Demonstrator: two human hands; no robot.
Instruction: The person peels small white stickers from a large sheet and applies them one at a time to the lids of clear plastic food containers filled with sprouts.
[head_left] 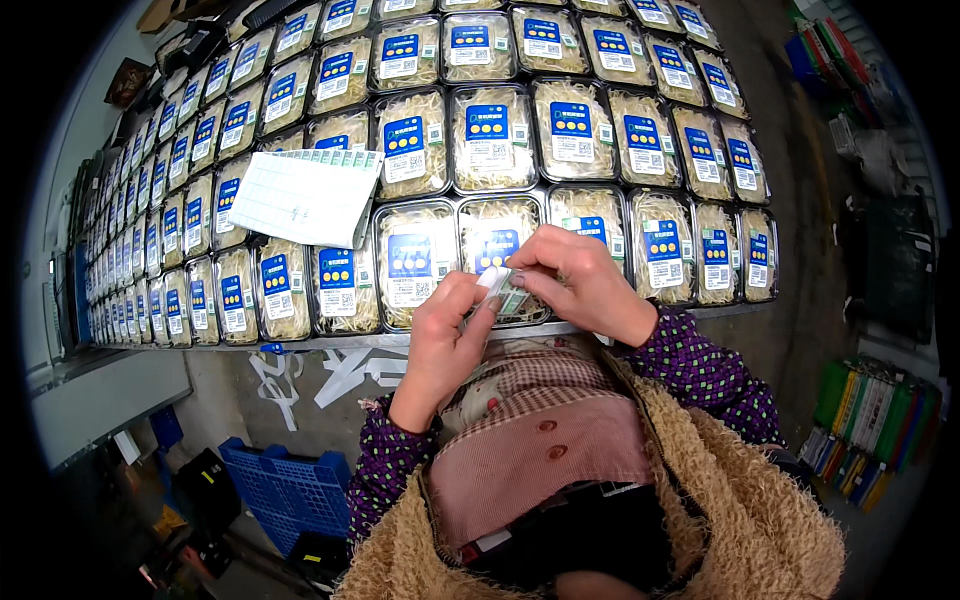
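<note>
Both hands are meeting just above the front edge of the worktop [300, 342], close to the person's chest. Left hand [447, 335] is coming up from below w/ thumb and fingers pressed together, pinching the near end of a small strip of labels [503, 285]; right hand [575, 278] is curling over from the right, its grip pinching the same strip at the top, fingertips of both hands nearly touching. The strip is sitting betw. the two hands, directly over a clear sprout tray [500, 250] in the front row, partly hiding its blue label. Rows of identical sprout trays are covering the worktop, packed edge to edge. A white printed sheet [303, 195] is lying tilted on trays to the left, well apart from the hands. A blue crate [285, 490] is sitting on the floor below left.
</note>
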